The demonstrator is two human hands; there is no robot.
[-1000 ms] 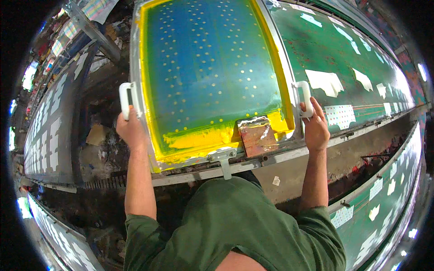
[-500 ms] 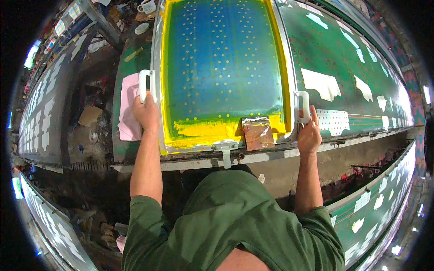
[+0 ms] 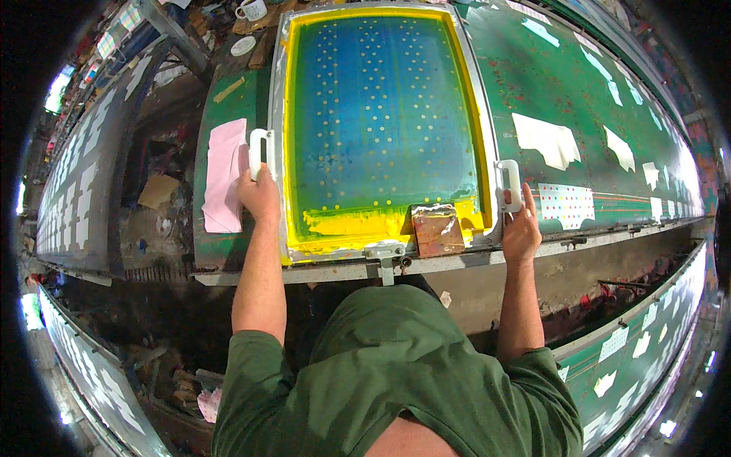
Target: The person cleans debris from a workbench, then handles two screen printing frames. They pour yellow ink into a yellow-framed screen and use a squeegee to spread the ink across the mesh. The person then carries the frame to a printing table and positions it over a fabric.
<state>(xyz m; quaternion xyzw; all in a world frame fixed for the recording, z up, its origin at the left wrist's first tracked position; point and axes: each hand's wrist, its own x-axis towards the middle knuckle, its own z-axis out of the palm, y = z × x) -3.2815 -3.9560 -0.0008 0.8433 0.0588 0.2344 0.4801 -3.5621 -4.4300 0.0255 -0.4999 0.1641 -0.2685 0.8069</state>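
Observation:
A large printing screen (image 3: 381,122) with a metal frame, blue mesh and yellow ink along its edges lies flat on a long green table (image 3: 579,84). My left hand (image 3: 259,194) grips the white handle (image 3: 260,151) on the frame's left side. My right hand (image 3: 521,228) holds the white handle (image 3: 509,185) on the frame's right side. A small wooden scraper block (image 3: 437,228) smeared with ink rests inside the frame near its front edge. A pink cloth piece (image 3: 225,175) lies on the table just left of the frame.
White cloth pieces (image 3: 554,140) lie along the table to the right, one printed with coloured dots (image 3: 566,204). A cup (image 3: 251,9) and small items stand at the far left end. A metal bracket (image 3: 385,253) sits at the table's front edge. Cluttered floor lies to the left.
The screen frame has shifted right along the table with both hands on its handles, uncovering the pink cloth at its left.

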